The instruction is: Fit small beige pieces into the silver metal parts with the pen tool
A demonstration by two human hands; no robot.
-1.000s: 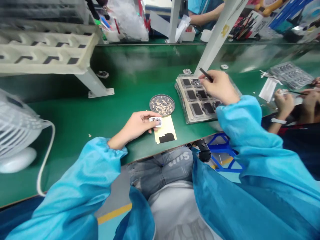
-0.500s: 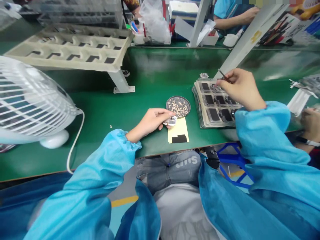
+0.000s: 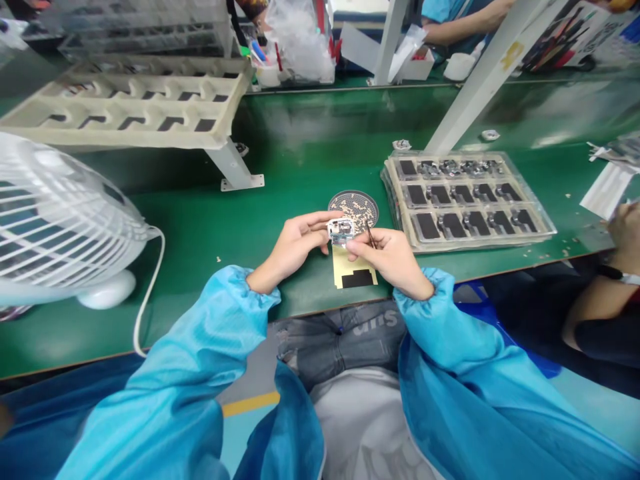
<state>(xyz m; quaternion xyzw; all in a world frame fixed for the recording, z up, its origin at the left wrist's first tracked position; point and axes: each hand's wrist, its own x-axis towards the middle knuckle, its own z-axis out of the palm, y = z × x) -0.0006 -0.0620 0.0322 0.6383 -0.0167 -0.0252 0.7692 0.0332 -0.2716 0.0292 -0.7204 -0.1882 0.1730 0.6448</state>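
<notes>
White casing held; jeans bear lettering.

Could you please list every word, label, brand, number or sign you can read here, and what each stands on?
Jeans: large pale letters, perhaps "suns" or "ans"; too distorted to be sure.
White box, upper right: dark slanted lettering, too blurred to read.
White part at the hands: no text can be made out.
</notes>
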